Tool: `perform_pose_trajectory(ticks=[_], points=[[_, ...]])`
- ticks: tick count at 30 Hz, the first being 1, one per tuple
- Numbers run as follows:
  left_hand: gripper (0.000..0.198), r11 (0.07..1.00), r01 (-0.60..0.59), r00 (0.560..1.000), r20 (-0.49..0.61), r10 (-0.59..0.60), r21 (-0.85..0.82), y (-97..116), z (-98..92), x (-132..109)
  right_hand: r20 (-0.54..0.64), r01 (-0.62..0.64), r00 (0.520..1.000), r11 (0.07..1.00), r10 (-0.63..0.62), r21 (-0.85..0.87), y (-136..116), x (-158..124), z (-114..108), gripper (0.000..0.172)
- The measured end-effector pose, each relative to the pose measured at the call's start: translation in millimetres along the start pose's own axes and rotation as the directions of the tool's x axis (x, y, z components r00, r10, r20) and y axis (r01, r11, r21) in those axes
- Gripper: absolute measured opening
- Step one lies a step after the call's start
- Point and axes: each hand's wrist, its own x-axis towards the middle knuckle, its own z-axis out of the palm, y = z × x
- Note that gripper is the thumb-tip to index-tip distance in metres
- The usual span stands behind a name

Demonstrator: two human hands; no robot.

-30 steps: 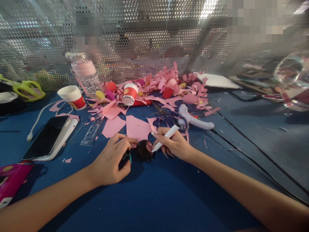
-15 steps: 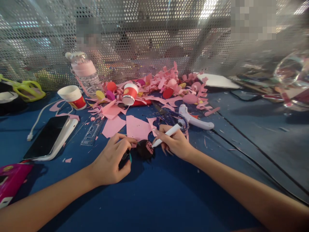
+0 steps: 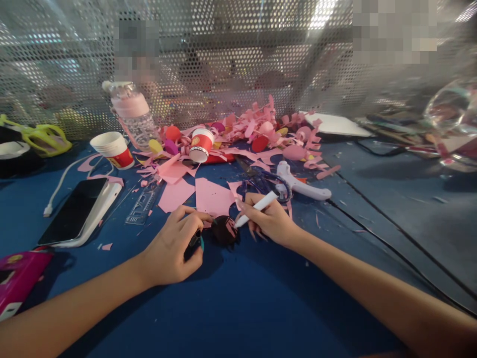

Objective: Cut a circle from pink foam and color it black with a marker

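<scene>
My right hand (image 3: pixel 270 221) grips a white marker (image 3: pixel 257 208), its tip resting on a small round piece (image 3: pixel 223 230), blacked in with pink showing, that lies on the blue table (image 3: pixel 238 308). My left hand (image 3: pixel 173 248) is curled beside that piece, its fingertips touching the piece's left edge. A small black and teal object (image 3: pixel 196 242), perhaps a pen cap, is tucked in its fingers. Pink paper sheets (image 3: pixel 210 196) lie just beyond both hands.
A phone on a white case (image 3: pixel 76 211) and a clear ruler (image 3: pixel 141 206) lie left. Red paper cups (image 3: pixel 114 149) (image 3: pixel 200 144), a pink-capped bottle (image 3: pixel 133 115), pink scraps (image 3: pixel 261 129), scissors (image 3: pixel 257 181) and a white glue gun (image 3: pixel 301 185) sit behind. Black cables (image 3: pixel 391 228) run right. A perforated metal screen (image 3: pixel 223 59) closes the back.
The marker tip has shifted slightly up and left over the dark round piece. My left hand has stayed where it was.
</scene>
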Motion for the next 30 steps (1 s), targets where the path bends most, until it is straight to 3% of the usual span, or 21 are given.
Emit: perform_pose_trajectory(ticks=[30], points=[[0.026,1.000,0.010,1.000,0.011,-0.010,-0.003,1.1,-0.5,0.4,0.038,0.013,0.999,0.998,-0.016,0.053,-5.2,2.5,2.5,0.036]])
